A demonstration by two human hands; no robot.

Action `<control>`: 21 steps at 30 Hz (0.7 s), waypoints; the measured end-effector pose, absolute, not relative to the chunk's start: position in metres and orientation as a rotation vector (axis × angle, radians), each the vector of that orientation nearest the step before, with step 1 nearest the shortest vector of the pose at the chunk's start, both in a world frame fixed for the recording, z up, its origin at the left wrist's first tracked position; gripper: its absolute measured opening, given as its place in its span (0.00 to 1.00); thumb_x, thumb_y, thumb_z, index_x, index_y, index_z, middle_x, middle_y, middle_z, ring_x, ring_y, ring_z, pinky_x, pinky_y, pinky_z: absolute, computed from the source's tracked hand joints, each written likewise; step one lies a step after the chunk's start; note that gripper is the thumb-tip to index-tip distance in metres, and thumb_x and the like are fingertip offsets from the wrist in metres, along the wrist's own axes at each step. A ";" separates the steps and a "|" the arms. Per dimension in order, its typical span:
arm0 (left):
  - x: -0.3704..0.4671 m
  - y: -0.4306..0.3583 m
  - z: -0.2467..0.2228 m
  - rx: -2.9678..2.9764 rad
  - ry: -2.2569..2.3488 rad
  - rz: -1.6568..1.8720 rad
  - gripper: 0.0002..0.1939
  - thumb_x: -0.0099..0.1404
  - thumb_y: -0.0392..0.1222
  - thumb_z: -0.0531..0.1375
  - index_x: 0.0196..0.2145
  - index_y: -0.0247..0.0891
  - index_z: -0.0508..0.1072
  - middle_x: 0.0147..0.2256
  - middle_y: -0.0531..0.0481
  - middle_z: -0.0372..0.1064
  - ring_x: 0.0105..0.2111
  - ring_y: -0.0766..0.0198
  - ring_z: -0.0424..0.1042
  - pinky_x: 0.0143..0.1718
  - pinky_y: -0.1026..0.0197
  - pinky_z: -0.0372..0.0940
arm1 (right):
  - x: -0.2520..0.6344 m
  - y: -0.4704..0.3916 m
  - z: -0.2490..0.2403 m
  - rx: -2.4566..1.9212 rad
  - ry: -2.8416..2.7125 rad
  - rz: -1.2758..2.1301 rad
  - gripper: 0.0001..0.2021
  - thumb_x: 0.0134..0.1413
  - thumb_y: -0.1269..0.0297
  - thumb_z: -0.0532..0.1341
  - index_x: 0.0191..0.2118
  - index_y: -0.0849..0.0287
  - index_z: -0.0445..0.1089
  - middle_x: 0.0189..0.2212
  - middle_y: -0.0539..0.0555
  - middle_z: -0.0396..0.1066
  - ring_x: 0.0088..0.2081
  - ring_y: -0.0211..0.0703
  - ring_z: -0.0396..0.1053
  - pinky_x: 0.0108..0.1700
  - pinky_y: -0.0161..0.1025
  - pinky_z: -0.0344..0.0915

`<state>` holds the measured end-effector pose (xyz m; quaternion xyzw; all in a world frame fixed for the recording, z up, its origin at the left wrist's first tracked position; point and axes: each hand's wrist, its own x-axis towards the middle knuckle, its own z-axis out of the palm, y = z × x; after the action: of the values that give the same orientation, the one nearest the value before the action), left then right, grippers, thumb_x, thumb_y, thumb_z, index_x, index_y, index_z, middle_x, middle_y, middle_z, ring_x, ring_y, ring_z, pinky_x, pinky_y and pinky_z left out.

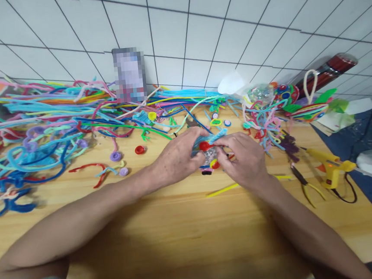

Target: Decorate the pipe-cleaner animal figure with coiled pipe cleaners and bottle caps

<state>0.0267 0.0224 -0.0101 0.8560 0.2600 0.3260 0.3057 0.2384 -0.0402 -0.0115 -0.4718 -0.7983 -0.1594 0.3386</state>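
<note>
Near the middle of the wooden table (180,227), my left hand (182,155) is wrapped round the left side of a small clear craft piece (210,155) with light blue pipe cleaner on top. My right hand (243,157) pinches at its right side, by a red coil (204,146) and a red strand. A red and yellow round piece (214,164) shows at the lower edge, between the hands. Below them lies a yellow pipe cleaner (223,190). A separate red coil (140,150) sits left of my left hand.
Pipe cleaners (42,139) spread over the left and back. A phone (130,75) leans on the tiled wall. At right are pliers (303,183), a yellow glue gun (333,168), colourful finished pieces (309,110) and a dark red cylinder (326,73).
</note>
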 end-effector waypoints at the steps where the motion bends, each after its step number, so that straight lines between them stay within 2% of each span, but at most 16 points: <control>1: 0.027 0.023 -0.010 2.260 0.688 0.865 0.19 0.64 0.33 0.58 0.53 0.41 0.70 0.51 0.46 0.77 0.51 0.56 0.77 0.54 0.54 0.74 | 0.239 -0.040 -0.012 -1.229 -2.084 -0.407 0.08 0.63 0.75 0.63 0.43 0.53 0.73 0.36 0.53 0.82 0.39 0.49 0.79 0.44 0.46 0.72; 10: 0.027 0.026 -0.013 2.232 0.694 0.906 0.19 0.65 0.33 0.58 0.53 0.42 0.70 0.52 0.46 0.77 0.53 0.55 0.77 0.57 0.51 0.73 | 0.243 -0.040 -0.010 -1.130 -2.152 -0.318 0.15 0.61 0.78 0.62 0.48 0.53 0.77 0.42 0.56 0.82 0.43 0.49 0.79 0.47 0.48 0.75; 21: 0.026 0.026 -0.015 2.268 0.672 0.882 0.19 0.65 0.33 0.58 0.54 0.41 0.71 0.54 0.43 0.77 0.56 0.53 0.75 0.60 0.48 0.71 | 0.243 -0.042 -0.012 -1.137 -2.146 -0.316 0.15 0.61 0.77 0.62 0.49 0.52 0.77 0.42 0.56 0.81 0.43 0.49 0.78 0.47 0.47 0.76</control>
<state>0.0263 0.0262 -0.0146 0.8559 0.2538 0.3329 0.3036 0.2426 -0.0422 -0.0116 -0.4368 -0.8242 -0.1214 0.3393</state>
